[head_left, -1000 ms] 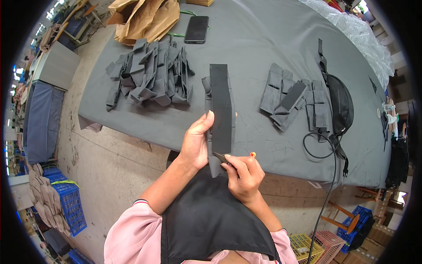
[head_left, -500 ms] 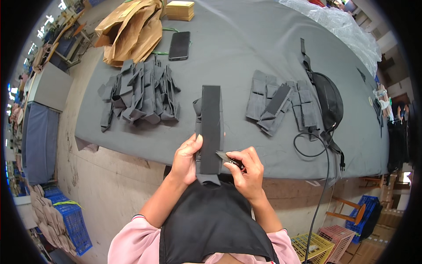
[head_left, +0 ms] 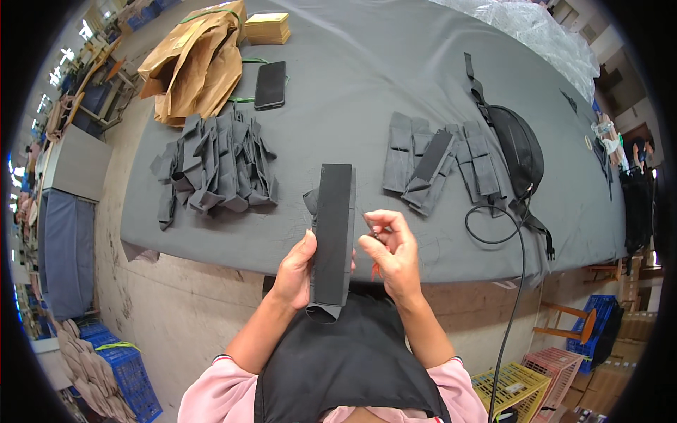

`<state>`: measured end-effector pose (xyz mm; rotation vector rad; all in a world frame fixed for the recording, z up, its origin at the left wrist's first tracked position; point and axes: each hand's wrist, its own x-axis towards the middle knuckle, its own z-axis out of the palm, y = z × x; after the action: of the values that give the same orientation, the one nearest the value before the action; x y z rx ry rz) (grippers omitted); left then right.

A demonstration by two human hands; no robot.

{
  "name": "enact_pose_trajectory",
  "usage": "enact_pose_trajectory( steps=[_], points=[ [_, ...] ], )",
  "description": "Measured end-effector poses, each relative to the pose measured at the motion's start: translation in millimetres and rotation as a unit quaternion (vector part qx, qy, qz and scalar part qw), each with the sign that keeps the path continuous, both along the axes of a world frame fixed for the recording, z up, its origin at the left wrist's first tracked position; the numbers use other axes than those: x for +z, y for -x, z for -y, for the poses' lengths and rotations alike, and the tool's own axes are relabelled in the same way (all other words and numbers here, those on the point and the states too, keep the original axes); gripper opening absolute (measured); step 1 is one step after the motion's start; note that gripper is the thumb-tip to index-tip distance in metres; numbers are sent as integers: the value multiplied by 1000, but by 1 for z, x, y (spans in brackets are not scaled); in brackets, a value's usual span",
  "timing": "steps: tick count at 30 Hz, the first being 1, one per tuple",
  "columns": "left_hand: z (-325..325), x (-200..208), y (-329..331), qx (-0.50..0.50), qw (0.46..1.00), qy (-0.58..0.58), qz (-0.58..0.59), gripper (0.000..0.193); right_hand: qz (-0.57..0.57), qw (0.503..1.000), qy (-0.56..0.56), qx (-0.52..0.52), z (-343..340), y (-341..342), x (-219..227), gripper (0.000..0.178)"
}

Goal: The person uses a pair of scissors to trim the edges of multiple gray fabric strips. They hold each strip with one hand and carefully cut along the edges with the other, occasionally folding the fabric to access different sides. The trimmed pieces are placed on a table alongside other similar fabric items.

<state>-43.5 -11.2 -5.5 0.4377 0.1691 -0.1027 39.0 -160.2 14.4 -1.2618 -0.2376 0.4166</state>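
Observation:
My left hand (head_left: 294, 273) is closed on the lower left side of a long grey fabric pouch piece with a flat black strip (head_left: 333, 236) along its face. The piece stands lengthwise away from me over the table's front edge, its lower end curled open. Just right of it, my right hand (head_left: 395, 257) is closed on small dark pointed thread snips (head_left: 374, 233), mostly hidden by the fingers. A bit of orange-red (head_left: 376, 271) hangs below those fingers. The snips' tip is close to the piece's right edge; whether it touches cannot be made out.
On the grey-covered table (head_left: 338, 92) lie a heap of grey fabric pieces (head_left: 215, 166) at left and several more pouch pieces (head_left: 430, 162) at right. Beyond are a brown paper bag (head_left: 194, 67), a phone (head_left: 271, 84), yellow cards (head_left: 267, 29), and a black waist bag (head_left: 517, 148) with a cable (head_left: 520, 296).
The fabric piece has shifted slightly toward me. My right hand has turned, with the snips now pointing up beside the piece's right edge, and the orange-red bit has come into sight.

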Motion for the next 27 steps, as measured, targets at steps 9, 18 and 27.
enact_pose_trajectory(
  steps=[9,18,27],
  points=[
    [2,14,-8,26,997,-45,-61,38,-7,999,32,12,-1,7,3,23],
    [0,-13,-11,-18,972,233,-19,26,227,956,183,-13,5,41,-6,25],
    [6,-22,-8,-60,994,86,-38,39,408,884,227,-8,-5,47,-1,33]
  ],
)
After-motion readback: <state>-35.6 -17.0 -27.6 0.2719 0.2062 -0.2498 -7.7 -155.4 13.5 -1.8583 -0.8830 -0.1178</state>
